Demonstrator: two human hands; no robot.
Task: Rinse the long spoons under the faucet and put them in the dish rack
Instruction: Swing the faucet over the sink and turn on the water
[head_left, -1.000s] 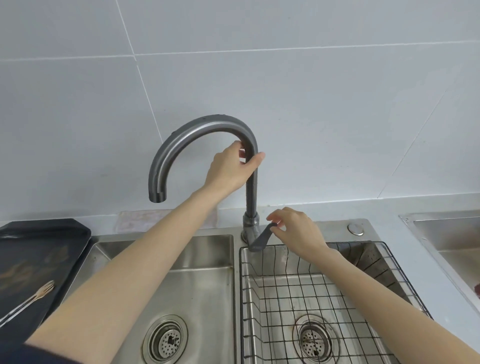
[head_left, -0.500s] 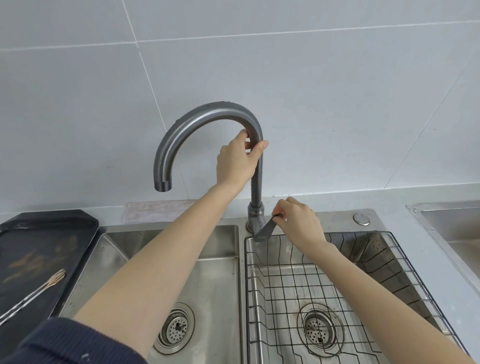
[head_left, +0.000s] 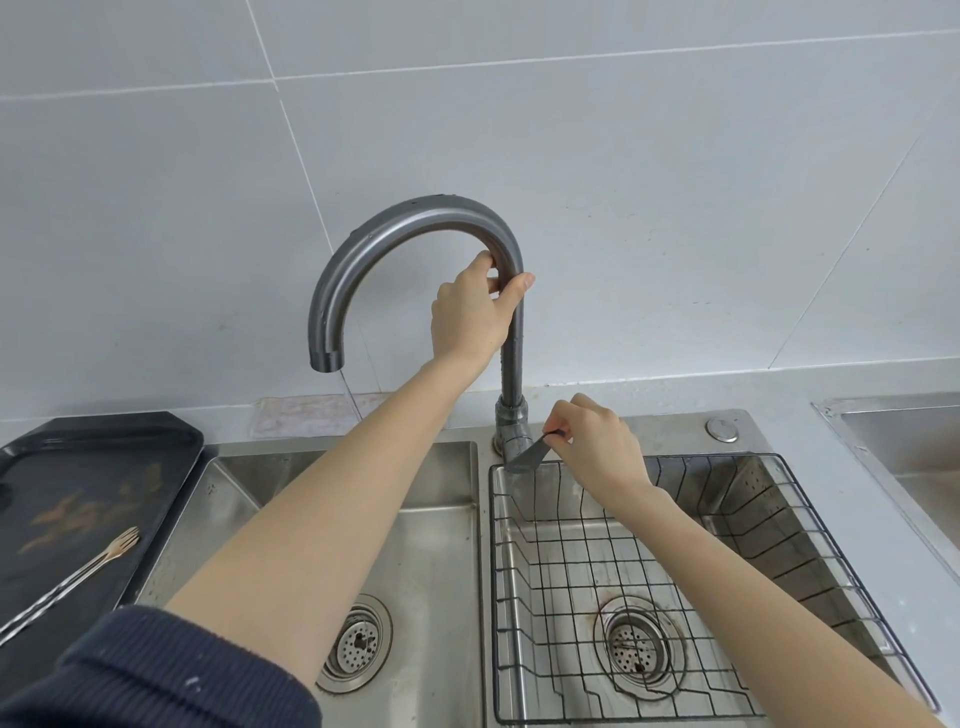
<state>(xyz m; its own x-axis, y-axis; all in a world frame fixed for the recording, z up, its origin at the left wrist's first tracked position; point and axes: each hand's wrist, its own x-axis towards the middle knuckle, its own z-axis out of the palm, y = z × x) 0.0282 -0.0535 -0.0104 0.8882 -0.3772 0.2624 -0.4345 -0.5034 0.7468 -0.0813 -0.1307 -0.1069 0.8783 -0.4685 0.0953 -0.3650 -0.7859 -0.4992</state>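
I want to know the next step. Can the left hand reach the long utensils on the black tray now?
Probably yes: the left hand must first release the faucet; the utensils lie uncovered on the tray on its side.

grey counter (head_left: 779, 400), black tray (head_left: 78, 478), double sink (head_left: 457, 519)

A double stainless sink (head_left: 483, 519) is set into the pale surface (head_left: 779, 395). Left of the sink lies a black tray (head_left: 78, 467). Right of the sink, a second steel basin (head_left: 904, 441). Behind the sink, a grey tiled wall (head_left: 623, 208).
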